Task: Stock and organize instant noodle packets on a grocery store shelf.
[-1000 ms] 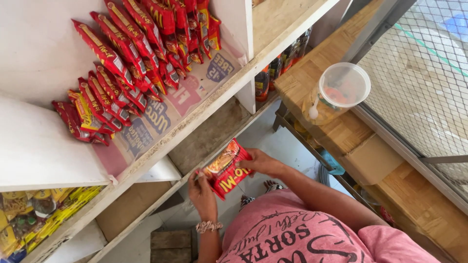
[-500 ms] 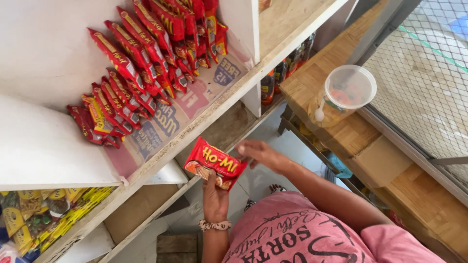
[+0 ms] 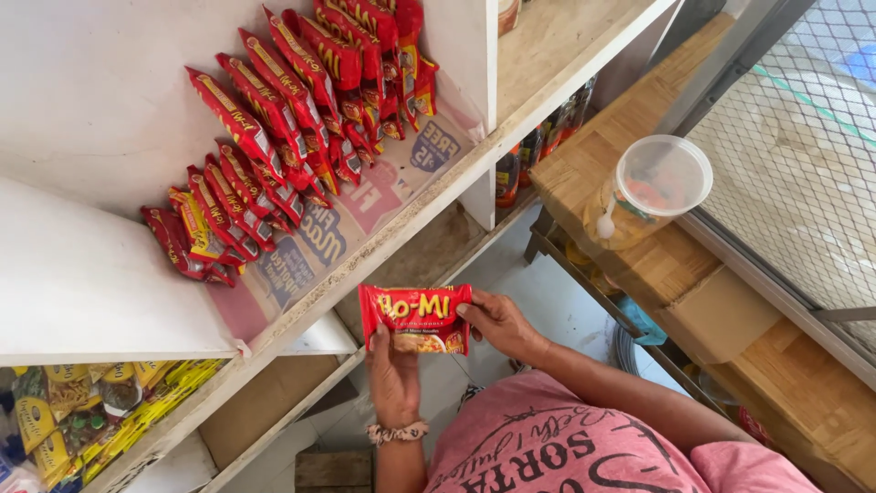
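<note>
Head view: we hold one red packet (image 3: 416,318) in both hands, in front of the shelf (image 3: 383,239) edge and just below it, apart from the board. Our left hand (image 3: 392,374) grips the packet's lower left side from beneath, fingers (image 3: 380,341) wrapped over its bottom edge; our right hand (image 3: 499,321) pinches its right end, thumb on the printed face. Both hands are closed on the packet, neither spread wide. The packet lies flat toward the camera, printed face up, long axis running left to right and nearly level, roughly parallel to the shelf's front edge only loosely, since that edge slants up to the right. On the shelf, two rows of matching packets (image 3: 274,137) stand on edge, leaning, over a paper liner (image 3: 365,205); bare liner shows in front of the rows. By our reading, much stocking is done and this packet is not yet placed. Below left, yellow packets (image 3: 100,411) fill a lower shelf. To the right, a lidded plastic tub (image 3: 650,190) sits on a wooden counter (image 3: 584,164), and bottles (image 3: 538,146) stand under the shelf.
</note>
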